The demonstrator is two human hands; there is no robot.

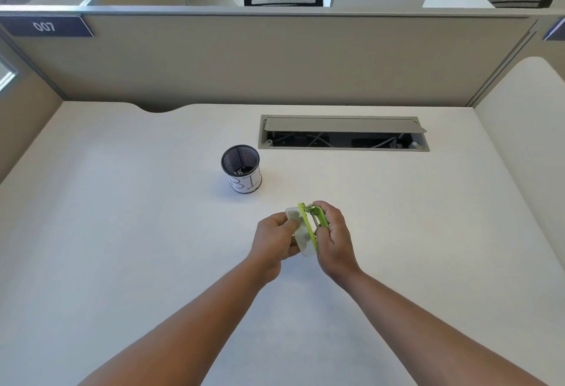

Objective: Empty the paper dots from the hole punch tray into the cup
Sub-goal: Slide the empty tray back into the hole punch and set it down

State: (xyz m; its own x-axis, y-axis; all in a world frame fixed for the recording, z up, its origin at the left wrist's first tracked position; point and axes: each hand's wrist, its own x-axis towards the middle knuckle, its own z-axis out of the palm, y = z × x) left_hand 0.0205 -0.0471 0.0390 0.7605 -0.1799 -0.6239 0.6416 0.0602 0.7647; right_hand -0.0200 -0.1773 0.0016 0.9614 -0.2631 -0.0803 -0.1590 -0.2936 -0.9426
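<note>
Head view: green hole punch held above the white desk, near the middle of the desk, turned on edge so its base faces left. Translucent whitish tray sits against the punch's base on the left side; pale shapes show through it, too small to tell as dots. Whether the tray is fully seated or partly off cannot be told.

Left hand: fingers curled closed around the tray, thumb on its near face. Right hand: fingers wrapped closed over the punch's green body and metal parts from the right. Both forearms bare, reaching in from the lower edge.

Cup: black mesh, upright on the desk, beyond and left of the hands, apart from them. White label with handwritten marks on its side. A few pale bits lie at its bottom.

Behind the cup to the right, a cable hatch in the desk, its flap raised. Beige partition at the back, plate reading 007 at upper left.
</note>
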